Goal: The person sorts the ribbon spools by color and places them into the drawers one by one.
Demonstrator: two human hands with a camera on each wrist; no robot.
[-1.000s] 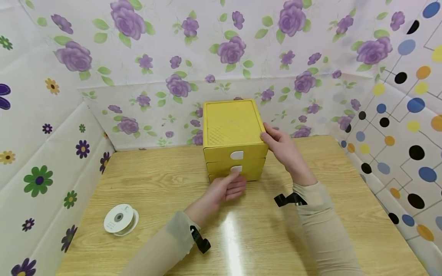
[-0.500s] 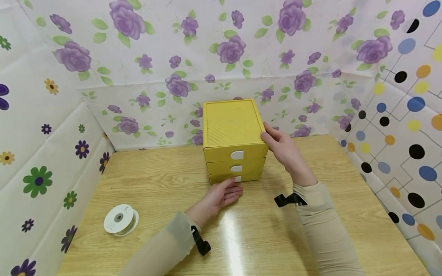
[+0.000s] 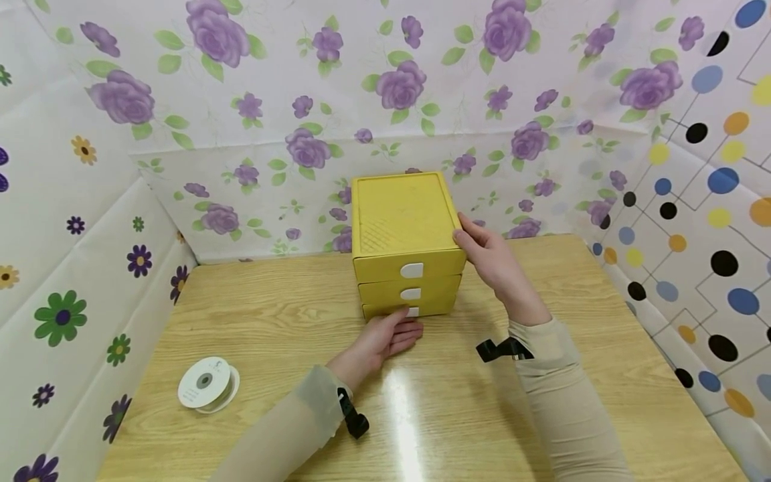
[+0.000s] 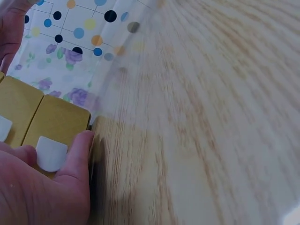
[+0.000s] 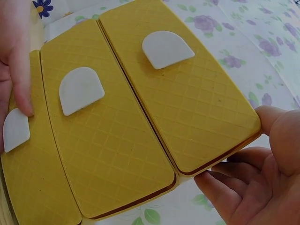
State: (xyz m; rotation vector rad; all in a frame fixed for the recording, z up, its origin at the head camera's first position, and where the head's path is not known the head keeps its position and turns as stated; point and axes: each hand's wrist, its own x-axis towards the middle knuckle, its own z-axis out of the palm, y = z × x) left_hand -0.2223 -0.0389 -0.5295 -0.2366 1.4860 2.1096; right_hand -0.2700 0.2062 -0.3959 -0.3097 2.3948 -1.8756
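Observation:
A yellow box of three stacked drawers stands on the wooden table, each drawer front bearing a white tab. All the drawers are closed. My left hand is at the lowest drawer, thumb by its white tab. In the left wrist view, that tab lies between my thumb and a straight finger along the box's bottom edge. My right hand holds the box's upper right corner, thumb on the top edge and fingers against the side. The right wrist view shows the top drawer's tab untouched.
A white ribbon spool lies at the left of the table. Flower-printed sheeting rises behind the box, and a dotted sheet borders the right side. Black camera straps sit on both wrists.
My left hand has moved down from the middle drawer's tab to the lowest one's. The right hand stays at the box's corner, and the view has shifted slightly.

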